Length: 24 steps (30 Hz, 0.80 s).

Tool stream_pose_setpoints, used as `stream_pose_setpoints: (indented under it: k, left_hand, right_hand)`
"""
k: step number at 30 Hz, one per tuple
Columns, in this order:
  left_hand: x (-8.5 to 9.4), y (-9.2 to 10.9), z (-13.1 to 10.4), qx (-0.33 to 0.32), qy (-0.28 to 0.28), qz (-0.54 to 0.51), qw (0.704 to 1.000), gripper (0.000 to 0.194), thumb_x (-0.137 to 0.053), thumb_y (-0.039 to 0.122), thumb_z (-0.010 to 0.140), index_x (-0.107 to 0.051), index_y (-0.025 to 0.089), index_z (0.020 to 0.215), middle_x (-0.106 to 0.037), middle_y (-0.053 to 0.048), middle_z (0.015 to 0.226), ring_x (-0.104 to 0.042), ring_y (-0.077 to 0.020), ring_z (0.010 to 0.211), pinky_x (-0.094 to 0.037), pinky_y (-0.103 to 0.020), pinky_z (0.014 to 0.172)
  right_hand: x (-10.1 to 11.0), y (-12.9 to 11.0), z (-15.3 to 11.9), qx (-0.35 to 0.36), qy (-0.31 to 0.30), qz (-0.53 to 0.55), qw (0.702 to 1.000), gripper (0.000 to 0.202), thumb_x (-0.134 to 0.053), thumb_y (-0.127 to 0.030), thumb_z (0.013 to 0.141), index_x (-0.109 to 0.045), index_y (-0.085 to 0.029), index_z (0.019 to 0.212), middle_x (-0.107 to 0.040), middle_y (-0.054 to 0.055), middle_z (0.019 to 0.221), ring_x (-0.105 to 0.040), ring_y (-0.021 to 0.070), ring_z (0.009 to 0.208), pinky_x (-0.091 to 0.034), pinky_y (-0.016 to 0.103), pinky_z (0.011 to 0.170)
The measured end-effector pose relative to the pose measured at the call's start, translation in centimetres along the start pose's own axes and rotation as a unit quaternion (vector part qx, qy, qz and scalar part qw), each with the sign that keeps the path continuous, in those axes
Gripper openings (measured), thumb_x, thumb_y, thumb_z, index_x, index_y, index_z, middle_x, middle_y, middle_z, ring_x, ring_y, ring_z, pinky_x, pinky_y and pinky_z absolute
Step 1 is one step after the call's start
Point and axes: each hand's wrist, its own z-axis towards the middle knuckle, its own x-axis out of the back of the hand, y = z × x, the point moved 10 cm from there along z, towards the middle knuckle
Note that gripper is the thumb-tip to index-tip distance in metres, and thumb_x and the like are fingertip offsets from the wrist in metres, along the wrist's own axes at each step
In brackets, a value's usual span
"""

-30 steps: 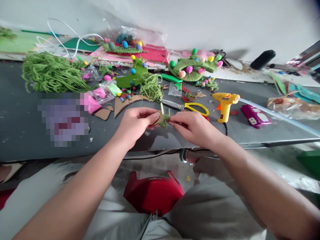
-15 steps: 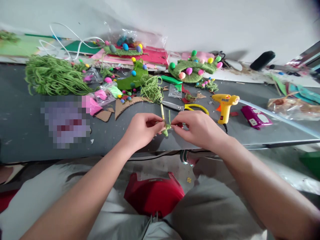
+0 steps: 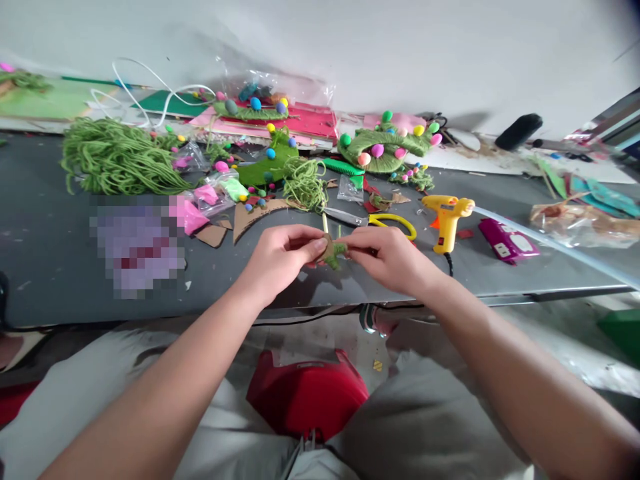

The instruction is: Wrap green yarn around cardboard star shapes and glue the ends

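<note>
A small cardboard piece [image 3: 329, 248], partly wrapped in green yarn [image 3: 339, 250], is pinched between the thumb and fingers of my left hand [image 3: 287, 259]. On its right side, my right hand [image 3: 387, 257] has its fingers closed at the yarn; the strand itself is hard to make out. Just behind the hands a pale stick [image 3: 325, 221] points toward a loose heap of green yarn [image 3: 305, 183]. Yellow-handled scissors [image 3: 393, 223] lie behind my right hand, blades to the left.
A yellow glue gun [image 3: 447, 223] and a purple packet [image 3: 509, 241] lie to the right. At the left are a large yarn bundle [image 3: 120, 157] and pink bags [image 3: 189, 215]. Yarn-wrapped shapes with colored balls [image 3: 385, 150] stand at the back. A red stool [image 3: 307, 393] is below the table edge.
The cardboard piece has turned, showing more of its bare brown face. My right fingers have shifted slightly at its right side. The camera view has shifted a little.
</note>
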Motion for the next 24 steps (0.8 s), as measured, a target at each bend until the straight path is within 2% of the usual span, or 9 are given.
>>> stream_pose_setpoints:
  k: [5, 7, 10, 14, 19, 24]
  left_hand:
    - [-1.7, 0.4, -0.6, -0.014, -0.061, 0.140, 0.988, 0.019, -0.074, 0.035, 0.084, -0.079, 0.019, 0.093, -0.079, -0.006, 0.081, -0.073, -0.0214, 0.075, -0.054, -0.028, 0.063]
    - [-1.8, 0.6, -0.6, -0.033, -0.051, 0.191, 0.980, 0.019, -0.073, 0.036, 0.084, -0.079, 0.020, 0.093, -0.079, -0.005, 0.081, -0.073, -0.0217, 0.075, -0.054, -0.028, 0.064]
    - [-1.1, 1.1, -0.5, -0.066, 0.001, 0.239, 0.969, 0.020, -0.071, 0.036, 0.086, -0.078, 0.019, 0.091, -0.078, -0.005, 0.080, -0.072, -0.0207, 0.073, -0.052, -0.028, 0.066]
    - [0.2, 1.1, -0.3, -0.072, 0.060, 0.176, 0.980, 0.022, -0.070, 0.037, 0.087, -0.076, 0.017, 0.091, -0.077, -0.006, 0.079, -0.070, -0.0190, 0.071, -0.052, -0.026, 0.063]
    - [1.3, 0.4, -0.2, -0.036, 0.099, 0.035, 0.994, 0.026, -0.077, 0.039, 0.082, -0.075, 0.016, 0.092, -0.076, -0.007, 0.080, -0.070, -0.0186, 0.070, -0.056, -0.028, 0.065]
    - [1.2, 0.3, 0.1, -0.018, 0.081, -0.015, 0.996, 0.026, -0.080, 0.038, 0.079, -0.077, 0.016, 0.093, -0.077, -0.006, 0.085, -0.069, -0.0179, 0.074, -0.057, -0.028, 0.068]
  right_hand:
    - [-0.3, 0.3, 0.5, 0.026, -0.072, -0.073, 0.994, 0.027, -0.057, -0.016, 0.093, -0.080, -0.022, 0.105, -0.076, 0.004, 0.091, -0.065, 0.0160, 0.080, -0.042, 0.027, 0.071]
    - [-0.2, 0.3, 0.5, 0.005, -0.071, -0.126, 0.989, 0.022, -0.059, -0.019, 0.092, -0.080, -0.022, 0.099, -0.076, 0.004, 0.091, -0.065, 0.0178, 0.081, -0.041, 0.028, 0.070]
    - [0.2, -0.4, 0.5, -0.023, -0.041, -0.180, 0.983, 0.018, -0.059, -0.022, 0.091, -0.077, -0.021, 0.091, -0.075, 0.005, 0.088, -0.064, 0.0198, 0.081, -0.038, 0.030, 0.068]
    - [0.4, -1.5, 0.2, -0.038, 0.010, -0.167, 0.985, 0.017, -0.056, -0.023, 0.093, -0.072, -0.017, 0.089, -0.070, 0.004, 0.083, -0.061, 0.0179, 0.076, -0.037, 0.030, 0.065]
    - [-0.1, -1.5, -0.1, -0.034, 0.040, -0.105, 0.993, 0.019, -0.052, -0.018, 0.095, -0.071, -0.016, 0.096, -0.071, 0.006, 0.092, -0.063, 0.0185, 0.084, -0.040, 0.028, 0.071]
    - [-0.2, -0.8, 0.1, -0.017, 0.036, -0.061, 0.997, 0.021, -0.052, -0.015, 0.095, -0.073, -0.016, 0.093, -0.070, 0.006, 0.088, -0.061, 0.0172, 0.081, -0.041, 0.027, 0.071]
